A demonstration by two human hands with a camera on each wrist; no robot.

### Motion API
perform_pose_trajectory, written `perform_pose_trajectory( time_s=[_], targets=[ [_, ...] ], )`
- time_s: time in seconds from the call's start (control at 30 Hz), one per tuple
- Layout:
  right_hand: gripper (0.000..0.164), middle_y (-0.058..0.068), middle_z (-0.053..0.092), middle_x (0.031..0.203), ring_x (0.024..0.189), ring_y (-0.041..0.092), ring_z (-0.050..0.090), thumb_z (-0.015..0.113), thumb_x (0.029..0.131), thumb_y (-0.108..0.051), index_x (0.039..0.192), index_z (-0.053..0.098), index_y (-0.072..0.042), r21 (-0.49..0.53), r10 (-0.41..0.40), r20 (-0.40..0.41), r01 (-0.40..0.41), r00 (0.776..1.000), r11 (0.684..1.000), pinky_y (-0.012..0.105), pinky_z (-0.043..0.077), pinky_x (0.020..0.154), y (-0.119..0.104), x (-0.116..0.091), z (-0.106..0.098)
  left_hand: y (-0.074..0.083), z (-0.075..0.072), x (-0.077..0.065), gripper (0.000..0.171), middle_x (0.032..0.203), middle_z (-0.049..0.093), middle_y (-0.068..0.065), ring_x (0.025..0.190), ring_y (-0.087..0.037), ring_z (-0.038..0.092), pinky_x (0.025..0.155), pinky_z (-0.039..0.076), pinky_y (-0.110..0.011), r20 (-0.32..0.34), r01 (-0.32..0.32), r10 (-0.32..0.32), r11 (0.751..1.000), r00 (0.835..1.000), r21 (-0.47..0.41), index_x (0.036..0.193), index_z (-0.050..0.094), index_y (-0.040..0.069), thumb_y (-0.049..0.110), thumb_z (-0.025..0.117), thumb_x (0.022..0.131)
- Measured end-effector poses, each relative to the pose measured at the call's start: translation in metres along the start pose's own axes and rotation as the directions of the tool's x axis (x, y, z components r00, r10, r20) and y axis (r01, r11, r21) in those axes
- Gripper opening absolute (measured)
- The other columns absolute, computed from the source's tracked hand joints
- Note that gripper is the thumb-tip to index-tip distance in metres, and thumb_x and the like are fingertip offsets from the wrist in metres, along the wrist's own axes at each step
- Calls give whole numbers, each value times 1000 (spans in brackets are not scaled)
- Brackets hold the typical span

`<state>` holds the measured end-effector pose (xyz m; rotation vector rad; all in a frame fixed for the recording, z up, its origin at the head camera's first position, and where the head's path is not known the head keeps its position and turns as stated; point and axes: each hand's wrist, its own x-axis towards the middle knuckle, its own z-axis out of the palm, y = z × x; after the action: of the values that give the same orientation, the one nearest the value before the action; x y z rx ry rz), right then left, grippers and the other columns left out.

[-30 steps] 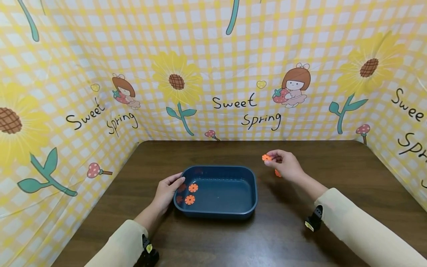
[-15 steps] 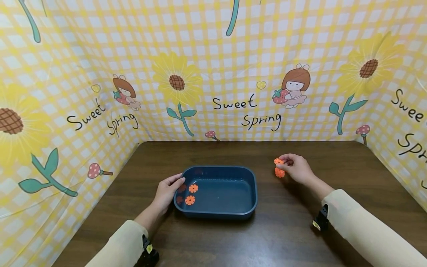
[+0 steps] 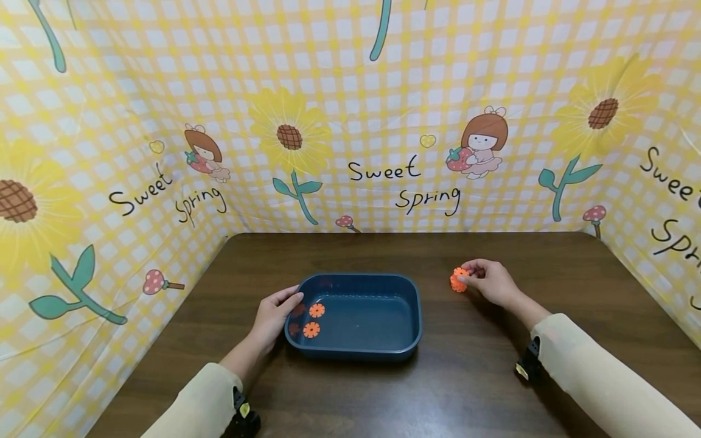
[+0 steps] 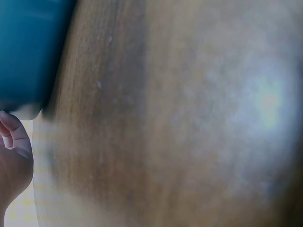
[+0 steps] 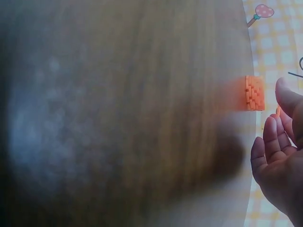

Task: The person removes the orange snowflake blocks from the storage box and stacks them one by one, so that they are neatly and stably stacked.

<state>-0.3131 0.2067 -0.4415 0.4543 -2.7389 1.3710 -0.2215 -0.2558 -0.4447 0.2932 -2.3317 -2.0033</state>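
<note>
A dark blue rectangular basin [image 3: 408, 351] stands on the table, with two orange flower-shaped discs [image 3: 311, 330] lying flat at its left inside. My left hand [image 3: 271, 317] grips the basin's left rim, thumb over the edge. To the right of the basin, my right hand [image 3: 490, 283] pinches one orange notched disc [image 3: 462, 274] between thumb and fingers. That disc sits right by a short stack of like discs [image 5: 254, 93]; the right wrist view shows the stack side-on, with only an edge of the held disc [image 5: 278, 111] visible.
Underneath is a brown wood-grain table [image 3: 350, 395]. A yellow checked cloth [image 3: 372, 109] with printed flowers hangs around its back and sides. Black wrist cameras sit below both sleeves.
My right hand has shifted right and then lower with its disc, from left of the stack to right at the top of it. The left hand and basin stay put.
</note>
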Motion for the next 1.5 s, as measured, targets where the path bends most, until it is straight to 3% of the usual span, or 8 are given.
perform_pose_trajectory(
  time_s=[1.27, 1.5],
  targets=[
    [30, 11, 61, 92, 78, 23, 52, 72, 90, -16, 111, 64, 3, -2, 72, 77, -72, 994, 997, 31, 46, 64, 1, 2, 5, 1, -1, 0, 47, 130, 59, -14, 115, -25, 56, 90, 50, -34, 5, -2, 2, 1000, 1000, 21, 133, 59, 5, 31, 65, 95],
    [31, 9, 61, 93, 80, 23, 53, 73, 89, -17, 111, 64, 3, 2, 54, 79, -54, 995, 999, 34, 46, 67, 4, 2, 5, 1, 0, -1, 45, 131, 58, -15, 114, -26, 57, 89, 50, -33, 6, -3, 3, 1000, 1000, 25, 134, 58, 5, 28, 64, 96]
  ],
)
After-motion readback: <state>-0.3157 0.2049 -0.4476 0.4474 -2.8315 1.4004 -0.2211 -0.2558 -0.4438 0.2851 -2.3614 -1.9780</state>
